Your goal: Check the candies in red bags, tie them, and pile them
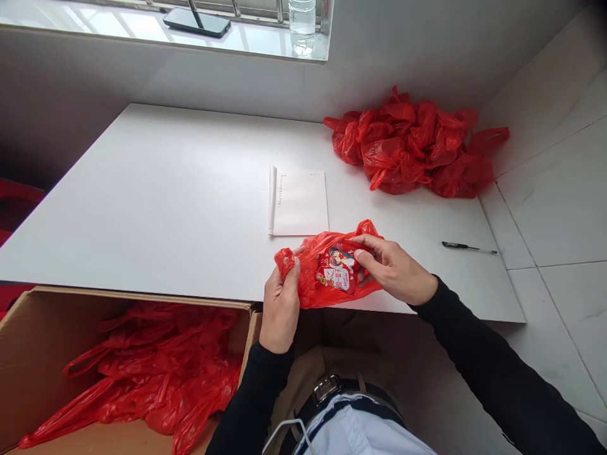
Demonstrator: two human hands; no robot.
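Observation:
A red plastic bag is held above the front edge of the white table. My left hand is closed on the bunched left side of this bag. At the bag's right side, my right hand pinches a red printed packet with cartoon figures and white lettering. The packet lies over or in the mouth of the bag; which one is hard to tell. Some of my right fingers are hidden behind the packet.
A notebook lies just beyond the bag. Red knotted bags are piled at the back right, a pen at the right. A cardboard box with red bags stands lower left. The sill holds a phone and a bottle.

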